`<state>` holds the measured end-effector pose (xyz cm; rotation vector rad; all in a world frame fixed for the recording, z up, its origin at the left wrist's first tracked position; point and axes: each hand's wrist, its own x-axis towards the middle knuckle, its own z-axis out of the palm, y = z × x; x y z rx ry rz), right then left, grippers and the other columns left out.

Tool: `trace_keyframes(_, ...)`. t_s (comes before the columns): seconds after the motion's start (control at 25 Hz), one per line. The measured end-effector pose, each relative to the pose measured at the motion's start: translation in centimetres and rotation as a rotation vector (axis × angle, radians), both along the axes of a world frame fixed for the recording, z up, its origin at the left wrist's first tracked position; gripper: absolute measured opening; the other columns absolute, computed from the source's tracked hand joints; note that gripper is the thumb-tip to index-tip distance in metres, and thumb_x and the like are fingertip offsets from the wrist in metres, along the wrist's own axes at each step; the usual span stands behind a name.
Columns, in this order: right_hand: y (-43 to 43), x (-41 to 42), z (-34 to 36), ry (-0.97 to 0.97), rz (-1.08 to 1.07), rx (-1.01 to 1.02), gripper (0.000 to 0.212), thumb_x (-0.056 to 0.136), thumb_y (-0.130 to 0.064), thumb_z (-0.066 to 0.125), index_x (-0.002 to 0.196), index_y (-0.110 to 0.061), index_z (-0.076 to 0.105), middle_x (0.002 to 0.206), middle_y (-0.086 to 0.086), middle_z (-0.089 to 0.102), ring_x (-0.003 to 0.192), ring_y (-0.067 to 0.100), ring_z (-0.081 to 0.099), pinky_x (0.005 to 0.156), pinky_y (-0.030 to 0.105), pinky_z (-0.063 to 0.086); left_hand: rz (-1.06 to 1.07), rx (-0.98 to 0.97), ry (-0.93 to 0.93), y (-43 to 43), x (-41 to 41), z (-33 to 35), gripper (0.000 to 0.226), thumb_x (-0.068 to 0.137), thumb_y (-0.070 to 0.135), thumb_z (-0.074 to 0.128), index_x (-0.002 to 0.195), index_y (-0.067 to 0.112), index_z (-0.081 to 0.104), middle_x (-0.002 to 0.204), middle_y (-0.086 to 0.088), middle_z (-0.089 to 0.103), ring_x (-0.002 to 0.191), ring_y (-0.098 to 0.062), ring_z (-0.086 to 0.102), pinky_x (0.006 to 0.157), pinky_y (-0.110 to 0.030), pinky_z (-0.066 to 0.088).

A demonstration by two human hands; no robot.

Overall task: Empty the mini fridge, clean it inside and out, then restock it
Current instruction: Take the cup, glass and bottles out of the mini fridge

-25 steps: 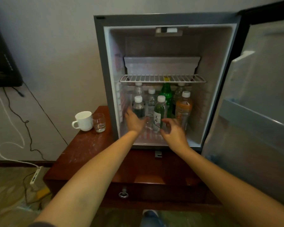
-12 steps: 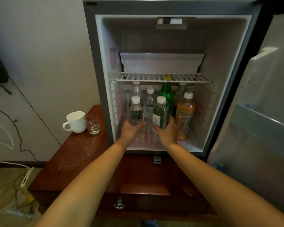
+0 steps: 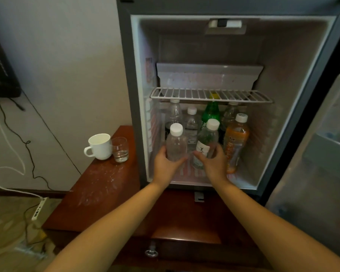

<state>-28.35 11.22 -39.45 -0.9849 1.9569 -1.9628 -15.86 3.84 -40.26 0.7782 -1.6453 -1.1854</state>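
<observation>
The emptying has only just begun. The mini fridge (image 3: 126,95) stands open on a wooden cabinet (image 3: 98,183), its door (image 3: 322,173) swung out toward 3 o'clock. Every drink I can see is inside, on the floor under the wire shelf (image 3: 210,94). Taking that floor as a clock face with 12 at the back wall, the left hand (image 3: 165,165) grips a clear bottle (image 3: 176,142) at about 8 o'clock, fingers and thumb curled round its lower body. The hand hides the base, so I cannot tell whether the bottle has left the floor. The right hand (image 3: 214,163) is wrapped round a labelled bottle (image 3: 206,142) at about 6 o'clock, thumb across the label and fingers behind. That bottle leans slightly, its base low and close to the floor. An orange bottle (image 3: 236,140) stands untouched at 4 o'clock, just beside the right hand. A green bottle (image 3: 210,112) and three more clear ones sit in the back row from 10 to 2 o'clock. The shelf itself looks bare. Outside, at 9 o'clock from the fridge, a white mug (image 3: 99,146) and a glass (image 3: 120,149) stand touching on the cabinet top, which shows pale smears. By my reckoning nothing is out yet. The remaining bottles, all the wiping inside and out, and the restocking are all ahead.
</observation>
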Motion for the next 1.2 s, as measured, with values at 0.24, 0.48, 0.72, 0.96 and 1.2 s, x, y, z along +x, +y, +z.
trace_keyframes(0.24,5.6,7.0,2.3,-0.004,0.189,-0.186,0.054,0.067,-0.014,0.082,0.114,-0.020,0.055,0.108,-0.007,0.065,0.099,0.002,0.063,0.086,0.021,0.051,0.008,-0.117,0.129,4.7,9.1,1.9,0.056,0.064,0.024,0.086,0.113,0.016,0.061,0.108,0.000,0.068,0.104,-0.016,0.064,0.089,-0.031,0.052)
trace_keyframes(0.48,2.5,16.0,1.3,0.024,0.654,0.081,0.058,0.066,-0.014,0.084,0.113,-0.028,0.053,0.109,-0.010,0.066,0.098,0.000,0.064,0.078,0.017,0.053,0.386,-0.027,-0.115,1.8,21.5,-1.4,0.065,0.044,0.055,0.088,0.098,0.033,0.061,0.104,-0.002,0.061,0.098,-0.018,0.063,0.085,-0.040,0.054)
trace_keyframes(0.72,-3.9,20.8,-2.8,-0.053,0.546,0.237,0.068,0.071,-0.014,0.081,0.129,-0.022,0.045,0.127,0.000,0.058,0.121,0.021,0.054,0.100,0.041,0.047,0.520,0.100,-0.262,-2.5,27.2,-3.4,0.079,0.049,0.049,0.086,0.115,0.013,0.061,0.108,-0.004,0.067,0.100,-0.022,0.065,0.087,-0.044,0.054)
trace_keyframes(0.96,-9.1,22.2,-2.9,-0.027,0.436,0.335,0.068,0.072,-0.019,0.080,0.130,-0.017,0.045,0.130,0.005,0.055,0.122,0.025,0.053,0.098,0.041,0.046,0.506,0.101,-0.222,-6.4,26.2,-3.1,0.072,0.065,0.024,0.085,0.127,0.007,0.052,0.125,-0.010,0.061,0.116,-0.027,0.056,0.093,-0.036,0.046)
trace_keyframes(1.2,-13.9,22.4,-2.3,0.100,0.363,0.299,0.062,0.074,-0.017,0.080,0.127,-0.009,0.049,0.127,0.011,0.045,0.118,0.028,0.052,0.098,0.036,0.043,0.464,0.150,-0.150,-11.5,24.5,-3.3,0.072,0.069,0.019,0.082,0.132,0.008,0.048,0.130,-0.011,0.058,0.121,-0.028,0.053,0.101,-0.044,0.045)
